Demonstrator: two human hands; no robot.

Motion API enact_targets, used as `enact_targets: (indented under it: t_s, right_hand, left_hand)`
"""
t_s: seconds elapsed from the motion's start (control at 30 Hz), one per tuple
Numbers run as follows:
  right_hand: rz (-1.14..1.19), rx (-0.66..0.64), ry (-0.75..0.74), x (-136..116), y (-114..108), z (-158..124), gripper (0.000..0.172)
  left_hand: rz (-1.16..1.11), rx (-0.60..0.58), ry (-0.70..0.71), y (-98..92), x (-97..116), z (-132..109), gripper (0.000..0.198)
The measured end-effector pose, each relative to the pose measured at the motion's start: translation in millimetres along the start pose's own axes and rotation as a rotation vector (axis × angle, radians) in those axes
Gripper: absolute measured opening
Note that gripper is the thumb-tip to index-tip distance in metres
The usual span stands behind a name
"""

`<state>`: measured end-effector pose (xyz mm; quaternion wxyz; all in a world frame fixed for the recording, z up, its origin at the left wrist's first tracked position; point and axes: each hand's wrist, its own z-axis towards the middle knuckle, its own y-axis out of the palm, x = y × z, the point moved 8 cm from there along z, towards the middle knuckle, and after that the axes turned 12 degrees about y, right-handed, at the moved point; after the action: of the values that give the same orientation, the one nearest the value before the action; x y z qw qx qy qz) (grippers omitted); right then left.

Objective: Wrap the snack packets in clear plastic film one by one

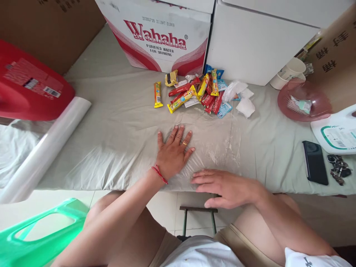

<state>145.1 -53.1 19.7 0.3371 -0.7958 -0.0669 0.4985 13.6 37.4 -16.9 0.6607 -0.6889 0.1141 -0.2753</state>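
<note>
My left hand (pixel 174 154) lies flat with its fingers spread on a thin clear plastic film or bag (pixel 219 142), which is wrinkled over the cloth-covered surface. A red string bracelet circles the left wrist, and a ring is on one finger. Lower and to the right, my right hand (pixel 225 187) is at the front edge of the surface, its fingers stretched out and holding nothing visible. Beyond the left hand lies a pile of small wrapped snacks, among them a yellow snack packet (pixel 182 99) and red packets (pixel 213 102).
A Wahaha water carton (pixel 169 40) and a white box (pixel 241 44) stand behind the pile. At left are a red jug (pixel 30 85) and a plastic film roll (pixel 47 148). A phone (pixel 315 163), keys (pixel 339 168), a white bottle (pixel 336 131) and a reddish bowl (pixel 292 105) are at right.
</note>
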Motion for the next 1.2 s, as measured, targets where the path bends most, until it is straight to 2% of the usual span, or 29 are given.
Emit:
enact_targets:
  t_s: [0.03, 0.1, 0.17, 0.23, 0.3, 0.37, 0.43, 0.53, 0.6, 0.7, 0.77, 0.83, 0.93, 1.0, 1.03, 1.1, 1.2]
  right_hand:
    - [0.074, 0.006, 0.027, 4, -13, -6, 0.040]
    - [0.207, 0.136, 0.183, 22, -48, -15, 0.034]
    - [0.291, 0.378, 0.392, 46, -88, -24, 0.033]
    - [0.303, 0.610, 0.535, 63, -125, -28, 0.033]
    - [0.194, 0.742, 0.554, 65, -157, -15, 0.029]
    - [-0.050, 0.773, 0.460, 57, -181, 18, 0.024]
    - [-0.345, 0.714, 0.328, 48, -190, 62, 0.026]
    - [-0.704, 0.609, 0.336, 63, -188, 120, 0.029]
    - [-0.836, 0.618, 0.383, 78, -189, 143, 0.030]
    - [-0.854, 0.747, 0.415, 91, -201, 154, 0.025]
    - [-0.784, 0.869, 0.393, 88, -216, 146, 0.024]
    - [-0.682, 1.008, 0.323, 74, -233, 127, 0.025]
    - [-0.418, 1.220, 0.234, 51, -254, 75, 0.028]
    - [-0.132, 1.311, 0.251, 51, -255, 34, 0.031]
    - [0.039, 1.332, 0.279, 56, -250, 14, 0.033]
    - [0.413, 1.319, 0.365, 73, -224, -16, 0.040]
    - [0.895, 1.233, 0.525, 97, -162, -42, 0.054]
  left_hand:
    - [-0.002, 0.002, 0.001, 0.3, 2, -1, 0.060]
    - [-0.006, 0.006, 0.007, 1.2, 7, -2, 0.061]
    - [-0.014, 0.014, 0.014, 1.5, 10, -4, 0.061]
    - [-0.026, 0.024, 0.020, 0.9, 11, -4, 0.061]
    - [-0.038, 0.029, 0.029, 0.1, 11, -4, 0.061]
    - [-0.048, 0.032, 0.037, -0.9, 10, -4, 0.060]
    - [-0.053, 0.037, 0.040, -1.7, 9, -4, 0.060]
    - [-0.055, 0.046, 0.042, -2.1, 8, -4, 0.060]
    - [-0.054, 0.056, 0.045, -1.9, 9, -4, 0.060]
    - [-0.044, 0.076, 0.049, -1.7, 9, -5, 0.059]
    - [-0.041, 0.090, 0.045, -2.1, 8, -6, 0.057]
    - [-0.047, 0.105, 0.037, -3.4, 8, -6, 0.056]
    - [-0.062, 0.121, 0.030, -6.2, 8, -7, 0.053]
    - [-0.075, 0.127, 0.024, -7.8, 8, -8, 0.053]
    - [-0.081, 0.130, 0.020, -8.4, 9, -8, 0.053]
    - [-0.094, 0.138, 0.008, -9.0, 9, -10, 0.055]
    - [-0.107, 0.160, -0.007, -8.6, 10, -13, 0.056]
